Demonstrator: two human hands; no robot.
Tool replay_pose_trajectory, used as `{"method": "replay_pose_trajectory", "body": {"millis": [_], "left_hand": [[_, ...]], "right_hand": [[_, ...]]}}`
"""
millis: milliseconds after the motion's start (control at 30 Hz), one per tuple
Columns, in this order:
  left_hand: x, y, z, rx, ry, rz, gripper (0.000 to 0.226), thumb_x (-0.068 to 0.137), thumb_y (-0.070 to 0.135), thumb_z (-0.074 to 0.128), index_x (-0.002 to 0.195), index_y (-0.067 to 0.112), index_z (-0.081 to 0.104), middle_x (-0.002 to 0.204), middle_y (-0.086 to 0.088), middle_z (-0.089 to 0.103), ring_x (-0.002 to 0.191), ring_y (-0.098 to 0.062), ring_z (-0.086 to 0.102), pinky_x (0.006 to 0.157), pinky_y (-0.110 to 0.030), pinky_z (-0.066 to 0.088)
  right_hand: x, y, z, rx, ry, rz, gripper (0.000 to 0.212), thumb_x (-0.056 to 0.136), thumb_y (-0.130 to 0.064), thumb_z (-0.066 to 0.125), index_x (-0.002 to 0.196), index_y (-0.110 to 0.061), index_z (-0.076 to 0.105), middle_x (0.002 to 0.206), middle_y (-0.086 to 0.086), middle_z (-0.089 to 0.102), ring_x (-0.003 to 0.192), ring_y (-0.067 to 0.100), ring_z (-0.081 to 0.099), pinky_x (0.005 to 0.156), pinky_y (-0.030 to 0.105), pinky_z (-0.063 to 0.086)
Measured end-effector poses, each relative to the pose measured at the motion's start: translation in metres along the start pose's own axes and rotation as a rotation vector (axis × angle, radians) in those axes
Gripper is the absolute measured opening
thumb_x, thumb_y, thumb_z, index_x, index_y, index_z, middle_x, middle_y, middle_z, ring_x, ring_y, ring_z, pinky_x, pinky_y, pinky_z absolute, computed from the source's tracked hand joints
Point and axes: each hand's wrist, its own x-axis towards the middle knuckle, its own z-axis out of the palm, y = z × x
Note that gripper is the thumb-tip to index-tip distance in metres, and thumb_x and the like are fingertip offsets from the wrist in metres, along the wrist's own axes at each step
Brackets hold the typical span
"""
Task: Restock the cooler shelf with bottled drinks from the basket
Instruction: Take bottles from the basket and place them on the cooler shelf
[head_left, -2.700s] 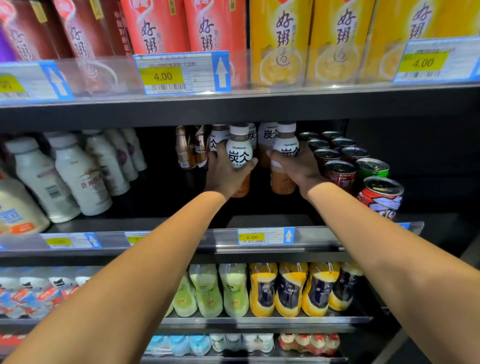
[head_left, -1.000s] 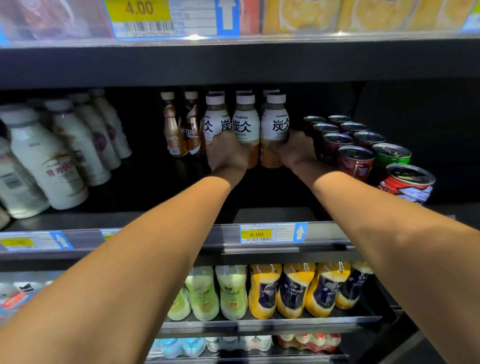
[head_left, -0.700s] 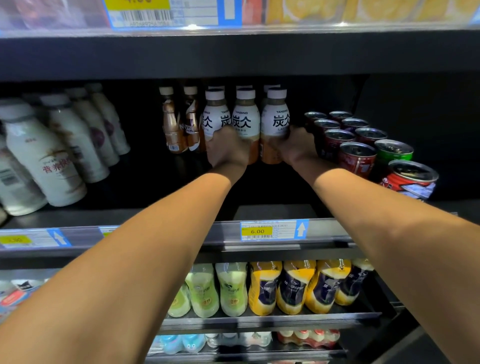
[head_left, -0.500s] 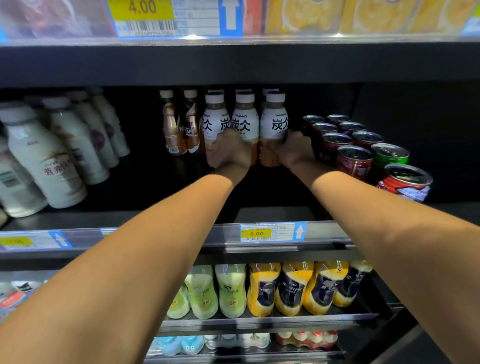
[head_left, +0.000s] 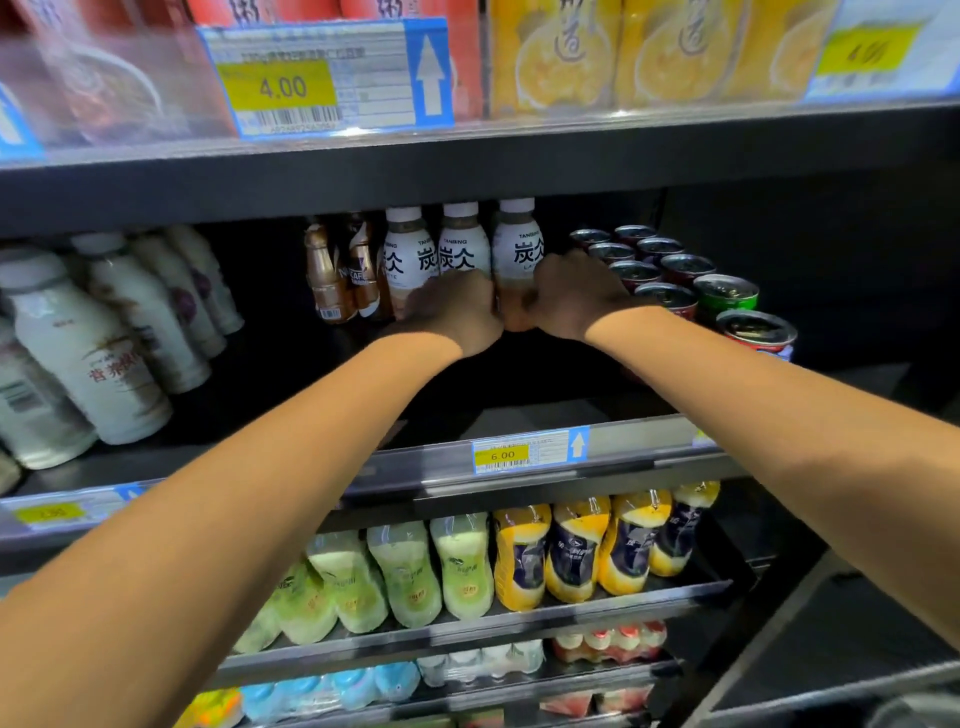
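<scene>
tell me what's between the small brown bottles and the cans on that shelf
Head view: three white-labelled bottles in a row, left hand and right hand gripping them low.

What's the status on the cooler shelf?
Left hand grips middle Tanbing bottle; right hand grips right Tanbing bottle. Cans close beside right hand.

Single head-worn wide view, facing forward, near cooler shelf (head_left: 639, 442)
</scene>
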Motion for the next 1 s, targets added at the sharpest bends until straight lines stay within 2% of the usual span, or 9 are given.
{"method": "replay_pose_trajectory", "body": {"millis": [100, 167, 233, 367, 533, 667, 733, 867, 1000], "left_hand": [[-0.015, 0.017, -0.016, 0.101, 0.023, 0.046, 0.024, 0.087, 0.035, 0.056, 0.095, 0.015, 0.067, 0.103, -0.013, 0.066, 0.094, -0.035, 0.062, 0.071, -0.034, 0.043], [-0.029, 0.029, -0.026, 0.125, 0.000, 0.049, 0.029, 0.087, 0.040, 0.057, 0.102, 0.018, 0.068, 0.113, -0.012, 0.065, 0.101, -0.036, 0.061, 0.078, -0.036, 0.044], [-0.047, 0.039, -0.035, 0.127, -0.011, 0.103, 0.031, 0.090, 0.042, 0.054, 0.109, 0.020, 0.065, 0.118, -0.009, 0.062, 0.104, -0.036, 0.059, 0.081, -0.037, 0.044], [-0.088, 0.059, -0.044, 0.080, 0.056, 0.303, 0.031, 0.095, 0.045, 0.047, 0.084, 0.019, 0.059, 0.086, -0.004, 0.060, 0.079, -0.028, 0.054, 0.065, -0.034, 0.042], [-0.120, 0.103, -0.044, 0.021, 0.088, 0.492, 0.035, 0.096, 0.048, 0.044, 0.081, 0.021, 0.058, 0.079, 0.000, 0.056, 0.077, -0.028, 0.053, 0.067, -0.037, 0.047], [-0.139, 0.147, -0.040, -0.074, 0.021, 0.636, 0.035, 0.096, 0.048, 0.042, 0.086, 0.021, 0.062, 0.088, 0.001, 0.063, 0.084, -0.028, 0.060, 0.073, -0.038, 0.050], [-0.151, 0.174, -0.033, -0.099, -0.046, 0.716, 0.035, 0.098, 0.050, 0.039, 0.091, 0.023, 0.061, 0.094, 0.003, 0.063, 0.090, -0.026, 0.059, 0.077, -0.037, 0.049], [-0.171, 0.233, -0.002, -0.104, -0.187, 0.873, 0.032, 0.099, 0.048, 0.038, 0.091, 0.023, 0.055, 0.102, 0.003, 0.061, 0.100, -0.026, 0.058, 0.082, -0.037, 0.048], [-0.188, 0.291, 0.036, -0.117, -0.265, 1.006, 0.031, 0.100, 0.042, 0.038, 0.086, 0.020, 0.053, 0.094, 0.002, 0.059, 0.089, -0.025, 0.057, 0.076, -0.036, 0.046]], "right_hand": [[-0.029, -0.004, -0.020, -0.213, 0.036, -0.072, 0.038, 0.095, -0.034, 0.050, 0.117, -0.006, 0.064, 0.121, 0.021, 0.061, 0.111, 0.039, 0.060, 0.079, 0.037, 0.045], [-0.053, -0.002, -0.031, -0.346, 0.069, -0.143, 0.034, 0.096, -0.027, 0.051, 0.121, -0.009, 0.063, 0.122, 0.018, 0.062, 0.112, 0.037, 0.059, 0.079, 0.035, 0.043], [-0.079, 0.006, -0.037, -0.420, 0.136, -0.217, 0.030, 0.096, -0.027, 0.049, 0.114, -0.009, 0.065, 0.115, 0.016, 0.064, 0.104, 0.036, 0.062, 0.072, 0.035, 0.038], [-0.128, 0.029, -0.044, -0.434, 0.255, -0.227, 0.025, 0.096, -0.028, 0.050, 0.086, -0.010, 0.065, 0.084, 0.010, 0.065, 0.076, 0.031, 0.062, 0.058, 0.035, 0.034], [-0.212, 0.063, -0.060, -0.433, 0.255, -0.002, 0.033, 0.098, -0.038, 0.035, 0.094, -0.019, 0.061, 0.087, 0.000, 0.061, 0.080, 0.023, 0.059, 0.059, 0.033, 0.042], [-0.273, 0.099, -0.068, -0.485, 0.236, 0.199, 0.032, 0.093, -0.039, 0.031, 0.074, -0.020, 0.049, 0.074, 0.002, 0.059, 0.069, 0.028, 0.059, 0.058, 0.035, 0.047], [-0.301, 0.117, -0.067, -0.520, 0.172, 0.298, 0.036, 0.093, -0.041, 0.029, 0.075, -0.020, 0.053, 0.075, 0.002, 0.059, 0.070, 0.028, 0.059, 0.060, 0.036, 0.048], [-0.351, 0.147, -0.065, -0.566, 0.081, 0.505, 0.037, 0.091, -0.041, 0.035, 0.078, -0.018, 0.061, 0.077, 0.003, 0.062, 0.074, 0.030, 0.061, 0.063, 0.037, 0.049], [-0.390, 0.179, -0.056, -0.533, -0.002, 0.673, 0.030, 0.095, -0.040, 0.043, 0.086, -0.019, 0.063, 0.086, 0.002, 0.064, 0.086, 0.029, 0.064, 0.069, 0.036, 0.048]]}}
